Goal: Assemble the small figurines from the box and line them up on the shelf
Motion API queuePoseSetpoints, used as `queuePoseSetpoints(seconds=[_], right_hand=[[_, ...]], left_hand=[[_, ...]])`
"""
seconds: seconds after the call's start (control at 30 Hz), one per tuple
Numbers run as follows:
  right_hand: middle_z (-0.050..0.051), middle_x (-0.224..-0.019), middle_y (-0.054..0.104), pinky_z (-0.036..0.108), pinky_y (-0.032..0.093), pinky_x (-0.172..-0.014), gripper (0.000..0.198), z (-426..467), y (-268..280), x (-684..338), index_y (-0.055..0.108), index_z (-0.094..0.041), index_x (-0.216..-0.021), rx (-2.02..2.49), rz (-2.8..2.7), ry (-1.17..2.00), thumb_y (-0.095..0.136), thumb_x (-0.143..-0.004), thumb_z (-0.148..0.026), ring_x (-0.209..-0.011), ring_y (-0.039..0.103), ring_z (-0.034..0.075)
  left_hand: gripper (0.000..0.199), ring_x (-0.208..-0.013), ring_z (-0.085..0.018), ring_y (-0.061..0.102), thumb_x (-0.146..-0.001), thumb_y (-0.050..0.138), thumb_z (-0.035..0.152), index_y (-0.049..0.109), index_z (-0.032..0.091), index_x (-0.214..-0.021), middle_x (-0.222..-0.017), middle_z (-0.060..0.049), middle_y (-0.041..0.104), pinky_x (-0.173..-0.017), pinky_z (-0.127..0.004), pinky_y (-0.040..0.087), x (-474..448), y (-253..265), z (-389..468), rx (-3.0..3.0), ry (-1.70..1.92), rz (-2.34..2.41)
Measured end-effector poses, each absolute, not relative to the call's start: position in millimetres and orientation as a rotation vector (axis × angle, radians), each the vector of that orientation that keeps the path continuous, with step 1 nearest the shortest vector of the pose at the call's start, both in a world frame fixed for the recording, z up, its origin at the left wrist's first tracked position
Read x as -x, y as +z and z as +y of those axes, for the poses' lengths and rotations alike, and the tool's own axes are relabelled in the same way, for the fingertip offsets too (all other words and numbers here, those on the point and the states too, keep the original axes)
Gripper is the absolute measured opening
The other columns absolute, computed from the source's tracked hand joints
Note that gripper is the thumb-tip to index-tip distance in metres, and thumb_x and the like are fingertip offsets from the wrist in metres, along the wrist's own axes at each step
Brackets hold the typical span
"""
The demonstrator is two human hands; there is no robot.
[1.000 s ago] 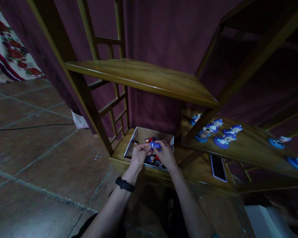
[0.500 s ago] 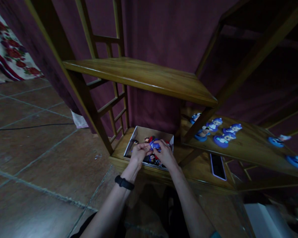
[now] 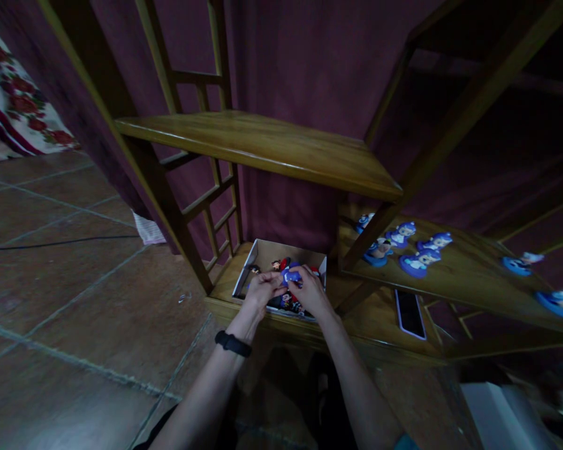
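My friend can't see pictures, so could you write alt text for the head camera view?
Two bare hands, left hand and right hand, hold a small blue figurine together over an open box of toy figures on a wooden rack's bottom shelf. More blue figurines lie on a shelf to the right, above a phone.

The figurine [image 3: 291, 275] between the hands is blue, and the box [image 3: 267, 253] under it is pale cardboard with red and dark toys. Blue-and-white figurines [image 3: 415, 262] dot the golden-brown wooden shelf [image 3: 473, 275]; behind hangs a maroon curtain [image 3: 300, 62], and a black phone [image 3: 409, 311] lies below.
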State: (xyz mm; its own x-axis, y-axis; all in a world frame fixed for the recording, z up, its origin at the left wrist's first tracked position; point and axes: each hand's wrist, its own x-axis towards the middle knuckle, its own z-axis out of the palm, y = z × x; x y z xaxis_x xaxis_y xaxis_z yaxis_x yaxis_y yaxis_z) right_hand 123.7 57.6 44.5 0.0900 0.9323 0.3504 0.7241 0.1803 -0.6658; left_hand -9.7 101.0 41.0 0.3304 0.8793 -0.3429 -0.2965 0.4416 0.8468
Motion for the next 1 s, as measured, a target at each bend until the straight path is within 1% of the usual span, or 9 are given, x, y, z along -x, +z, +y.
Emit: queuePoseSetpoints(seconds=[0.07, 0.13, 0.23, 0.33, 0.43, 0.53, 0.67, 0.83, 1.0], right_hand=[[0.006, -0.103, 0.056, 0.031, 0.047, -0.078, 0.034, 58, 42, -124, 0.054, -0.023, -0.109, 1.576, -1.653, 0.416, 0.052, -0.075, -0.019, -0.087, 0.057, 0.017], [0.006, -0.107, 0.056, 0.031, 0.048, -0.076, 0.043, 59, 39, -124, 0.050, -0.025, -0.117, 1.564, -1.628, 0.500, 0.052, -0.074, -0.019, -0.083, 0.058, 0.016], [0.004, -0.105, 0.059, 0.031, 0.048, -0.075, 0.050, 62, 34, -127, 0.046, -0.027, -0.122, 1.558, -1.543, 0.596, 0.053, -0.073, -0.019, -0.079, 0.058, 0.015], [0.002, -0.102, 0.061, 0.031, 0.047, -0.076, 0.044, 66, 26, -130, 0.050, -0.027, -0.117, 1.526, -1.369, 0.713, 0.054, -0.074, -0.021, -0.081, 0.059, 0.015], [0.002, -0.098, 0.063, 0.031, 0.047, -0.077, 0.034, 70, 21, -129, 0.058, -0.024, -0.106, 1.465, -1.186, 0.848, 0.057, -0.072, -0.025, -0.087, 0.058, 0.016], [0.002, -0.090, 0.064, 0.028, 0.048, -0.068, 0.028, 71, 23, -123, 0.063, -0.021, -0.095, 1.388, -1.034, 1.005, 0.061, -0.068, -0.029, -0.081, 0.059, 0.017], [0.001, -0.084, 0.065, 0.024, 0.045, -0.059, 0.029, 69, 32, -115, 0.064, -0.019, -0.090, 1.297, -0.881, 1.138, 0.065, -0.064, -0.033, -0.067, 0.058, 0.013], [0.000, -0.082, 0.065, 0.022, 0.044, -0.060, 0.032, 66, 37, -114, 0.065, -0.018, -0.088, 1.231, -0.738, 1.195, 0.069, -0.060, -0.033, -0.066, 0.056, 0.011], [-0.001, -0.078, 0.064, 0.023, 0.043, -0.059, 0.032, 66, 36, -114, 0.065, -0.018, -0.086, 1.217, -0.698, 1.213, 0.071, -0.058, -0.032, -0.062, 0.055, 0.010]], left_hand=[[0.002, -0.057, -0.012, 0.062, -0.070, 0.064, 0.008, 0.065, 0.009, -0.072, -0.063, -0.005, 0.066, -0.061, -0.026, 0.055, 9, 41, 102, -0.730, 0.866, 0.943], [0.004, -0.054, -0.012, 0.062, -0.072, 0.061, 0.006, 0.063, 0.009, -0.072, -0.062, -0.005, 0.065, -0.059, -0.025, 0.055, 9, 40, 104, -0.684, 0.869, 0.978], [0.007, -0.053, -0.012, 0.063, -0.075, 0.057, 0.005, 0.061, 0.009, -0.072, -0.060, -0.006, 0.065, -0.058, -0.025, 0.055, 11, 40, 108, -0.606, 0.866, 1.010], [0.007, -0.058, -0.015, 0.065, -0.077, 0.055, 0.006, 0.060, 0.008, -0.072, -0.063, -0.009, 0.067, -0.059, -0.026, 0.055, 14, 40, 111, -0.544, 0.819, 0.979], [0.005, -0.059, -0.016, 0.066, -0.076, 0.056, 0.005, 0.059, 0.008, -0.074, -0.066, -0.011, 0.067, -0.060, -0.026, 0.055, 16, 38, 112, -0.511, 0.779, 0.940], [0.004, -0.059, -0.015, 0.066, -0.076, 0.057, 0.005, 0.060, 0.007, -0.075, -0.066, -0.011, 0.067, -0.060, -0.026, 0.056, 16, 37, 112, -0.504, 0.761, 0.912], [0.001, -0.058, -0.015, 0.066, -0.075, 0.059, 0.007, 0.060, 0.007, -0.074, -0.065, -0.011, 0.067, -0.061, -0.026, 0.056, 16, 38, 110, -0.493, 0.754, 0.877], [0.007, -0.063, -0.015, 0.066, -0.071, 0.063, 0.003, 0.064, 0.007, -0.076, -0.070, -0.011, 0.069, -0.064, -0.025, 0.056, 17, 42, 109, -0.496, 0.724, 0.826], [0.009, -0.062, -0.015, 0.066, -0.070, 0.061, -0.001, 0.064, 0.007, -0.072, -0.069, -0.010, 0.068, -0.063, -0.025, 0.056, 16, 42, 109, -0.497, 0.734, 0.839]])
